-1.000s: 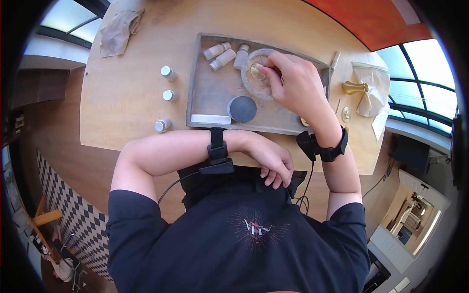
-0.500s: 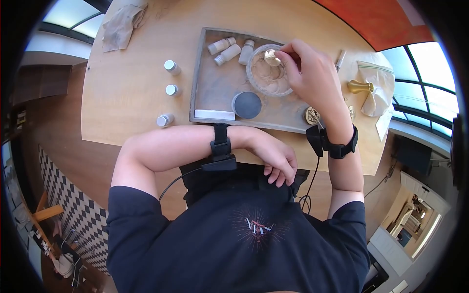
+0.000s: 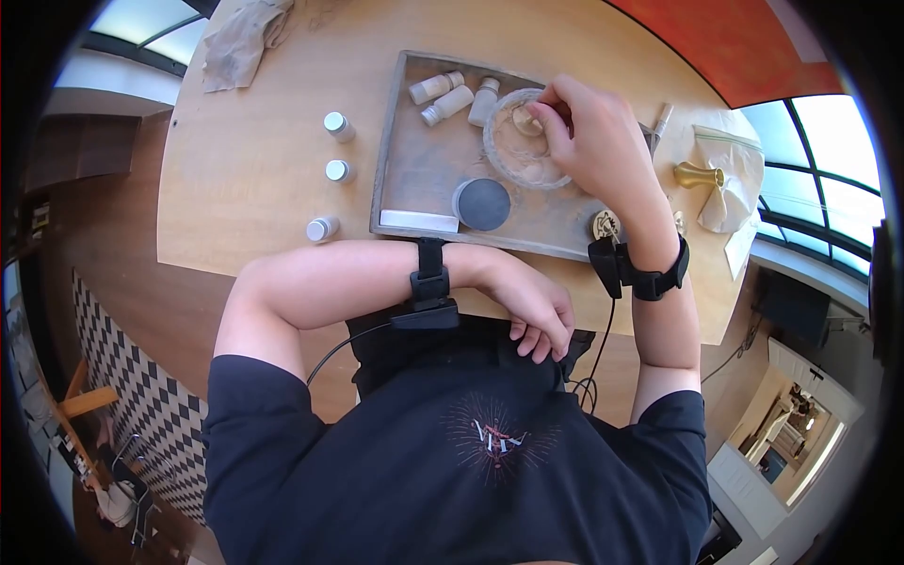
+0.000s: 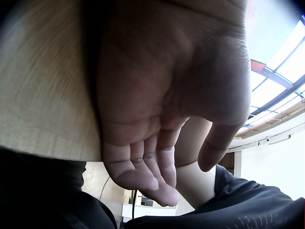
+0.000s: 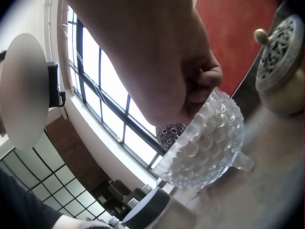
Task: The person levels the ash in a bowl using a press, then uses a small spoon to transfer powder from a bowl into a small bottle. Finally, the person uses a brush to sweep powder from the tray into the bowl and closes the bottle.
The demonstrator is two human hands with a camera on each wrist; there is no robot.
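Note:
My right hand (image 3: 603, 141) pinches a small pale-gold round piece (image 3: 527, 121) between thumb and fingers, inside the far part of a clear glass bowl (image 3: 493, 155) that holds light powder. In the right wrist view the bowl's bumpy wall (image 5: 209, 143) hides the piece, and the fingers of my right hand (image 5: 157, 62) curl at the rim. My left hand (image 3: 529, 303) hangs loosely bent by the table's front edge, holding nothing; the left wrist view shows the same hand (image 4: 167, 90) with relaxed fingers beside the wood.
The bowl stands in a grey tray (image 3: 381, 160) with several small bottles (image 3: 447, 105), a dark-lidded round jar (image 3: 483, 204) and a white block (image 3: 419, 221). Several white-capped bottles (image 3: 337, 171) stand left of it. A patterned brass lid (image 3: 605, 223) and a brass vessel (image 3: 697, 175) lie rightward.
The right hand lifted the gold piece from the bowl's left part, moved it toward the far side, and has since lowered it slightly. The left hand keeps its pose.

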